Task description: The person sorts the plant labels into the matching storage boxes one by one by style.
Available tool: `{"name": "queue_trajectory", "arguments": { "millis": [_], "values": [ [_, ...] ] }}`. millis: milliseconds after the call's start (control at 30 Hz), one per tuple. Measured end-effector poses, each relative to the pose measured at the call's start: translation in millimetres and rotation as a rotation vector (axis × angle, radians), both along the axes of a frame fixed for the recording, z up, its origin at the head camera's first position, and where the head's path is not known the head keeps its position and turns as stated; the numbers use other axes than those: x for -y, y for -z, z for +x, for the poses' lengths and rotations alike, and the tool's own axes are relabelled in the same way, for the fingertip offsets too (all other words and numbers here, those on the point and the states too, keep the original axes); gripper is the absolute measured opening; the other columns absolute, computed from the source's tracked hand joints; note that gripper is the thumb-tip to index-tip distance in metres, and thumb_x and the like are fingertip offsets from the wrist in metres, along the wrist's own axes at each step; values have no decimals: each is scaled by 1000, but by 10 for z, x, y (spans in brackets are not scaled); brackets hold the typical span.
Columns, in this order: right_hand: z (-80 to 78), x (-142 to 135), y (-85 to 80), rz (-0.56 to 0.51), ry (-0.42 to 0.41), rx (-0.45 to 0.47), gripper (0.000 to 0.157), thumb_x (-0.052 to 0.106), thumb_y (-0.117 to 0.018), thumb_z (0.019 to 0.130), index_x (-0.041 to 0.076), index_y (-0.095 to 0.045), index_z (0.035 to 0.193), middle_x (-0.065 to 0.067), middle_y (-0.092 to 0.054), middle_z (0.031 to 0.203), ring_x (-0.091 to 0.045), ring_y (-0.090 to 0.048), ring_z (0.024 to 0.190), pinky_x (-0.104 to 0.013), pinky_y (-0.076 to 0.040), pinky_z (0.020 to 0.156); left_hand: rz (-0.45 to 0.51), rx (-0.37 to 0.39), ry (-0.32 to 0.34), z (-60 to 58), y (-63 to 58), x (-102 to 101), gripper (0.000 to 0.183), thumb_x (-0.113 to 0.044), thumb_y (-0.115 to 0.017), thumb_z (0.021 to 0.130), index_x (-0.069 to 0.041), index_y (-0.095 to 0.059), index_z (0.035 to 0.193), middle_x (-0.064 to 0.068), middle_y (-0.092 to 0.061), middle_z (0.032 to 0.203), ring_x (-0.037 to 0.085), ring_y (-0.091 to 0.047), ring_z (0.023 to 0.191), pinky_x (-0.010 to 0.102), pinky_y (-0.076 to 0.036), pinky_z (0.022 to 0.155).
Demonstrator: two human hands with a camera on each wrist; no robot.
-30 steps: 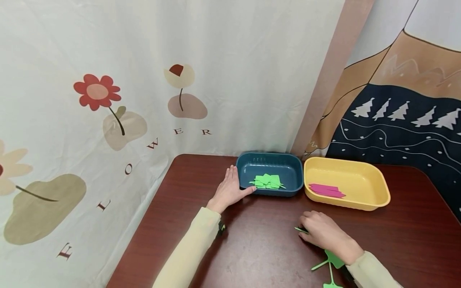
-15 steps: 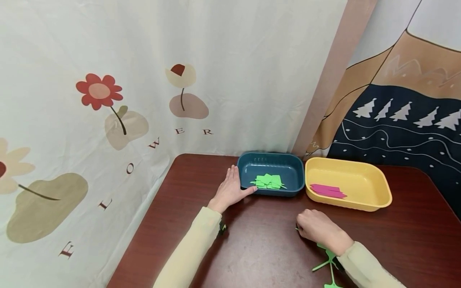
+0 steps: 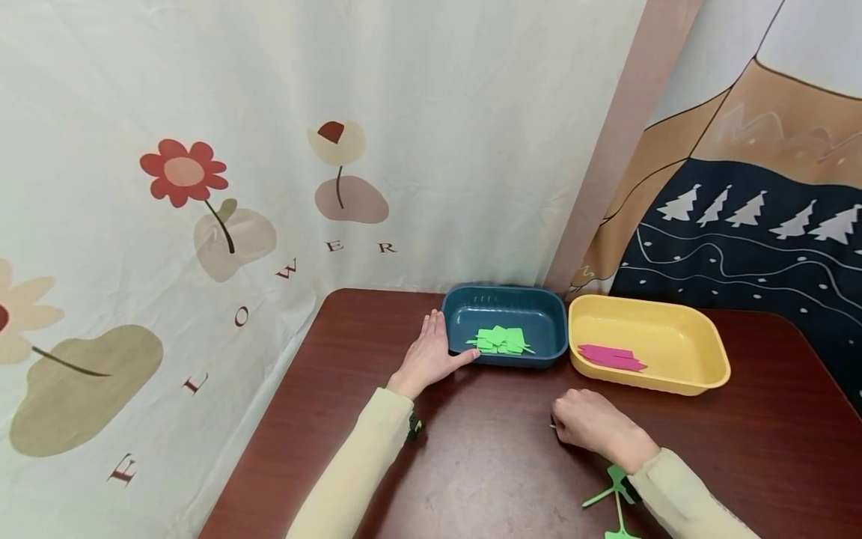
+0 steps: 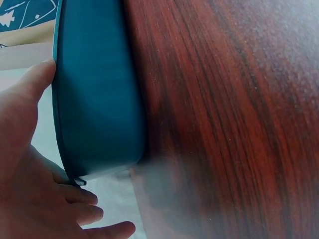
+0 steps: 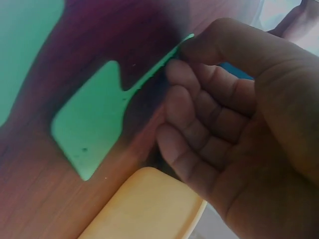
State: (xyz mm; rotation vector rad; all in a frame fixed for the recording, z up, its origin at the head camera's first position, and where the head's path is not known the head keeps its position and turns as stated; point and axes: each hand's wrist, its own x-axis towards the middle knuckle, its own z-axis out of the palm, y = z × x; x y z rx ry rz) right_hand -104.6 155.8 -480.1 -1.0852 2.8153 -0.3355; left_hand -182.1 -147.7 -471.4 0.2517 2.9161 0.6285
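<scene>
My left hand (image 3: pixel 427 353) lies against the left front corner of a blue basin (image 3: pixel 505 361), its fingers straight along the side and its thumb on the front rim. Flat green T-shaped plant labels (image 3: pixel 500 340) lie in a pile in that basin. In the right wrist view, my right hand (image 5: pixel 224 109) pinches the thin stem of a green plant label (image 5: pixel 89 119) between thumb and forefinger, with the other fingers curled. The head view shows only a small tip of it beside the right hand (image 3: pixel 595 423). Loose green labels (image 3: pixel 616 479) lie on the table below the right wrist.
Right of the blue basin stands a yellow basin (image 3: pixel 673 340) with several pink pointed strips (image 3: pixel 611 358) inside. Both stand at the far edge of the dark red wooden table (image 3: pixel 485 449). Printed curtains (image 3: pixel 438 150) hang close behind.
My right hand has shifted slightly left and away from me, its fingers drawn in, so less of the label's stem shows. The left hand and the basins stay in place.
</scene>
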Motion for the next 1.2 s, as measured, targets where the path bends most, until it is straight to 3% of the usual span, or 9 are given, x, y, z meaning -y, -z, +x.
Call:
{"name": "queue_trajectory", "arguments": {
  "millis": [267,633,733,933,1200],
  "values": [
    [-10,36,28,45,-24,-107,23,19,-86,82,13,-66,72,2,-57,68,-18,-58,63,-35,-53,61,-4,-3,-3,-5,-2,5,116,-71,-62,91,7,-12,162,23,-9,171,39,-11,158,45,-21,125],
    [-8,110,55,20,-64,-228,23,3,-78,80,9,-65,62,0,-54,57,-19,-55,52,-34,-47,50,6,-6,-5,-1,12,0,116,-70,-63,91,7,-13,162,25,-11,170,37,-10,158,44,-20,125],
    [2,127,32,24,-59,-214,21,2,-78,80,8,-67,63,-1,-55,57,-18,-55,52,-33,-48,49,6,-5,-7,-4,15,-4,116,-70,-63,91,7,-13,162,24,-11,170,37,-10,158,44,-20,125],
    [11,113,-47,17,-23,-95,22,7,-80,85,11,-69,67,3,-55,59,-14,-53,53,-31,-48,52,5,-8,-4,1,20,-10,116,-70,-63,91,7,-13,162,25,-11,170,39,-12,158,44,-20,125],
    [0,63,-306,-48,22,-43,14,11,-82,87,15,-72,78,8,-59,69,-7,-55,63,-29,-52,60,9,-8,-11,8,2,-7,116,-69,-64,91,7,-13,162,25,-12,170,39,-12,158,44,-21,125]
  ]
}}
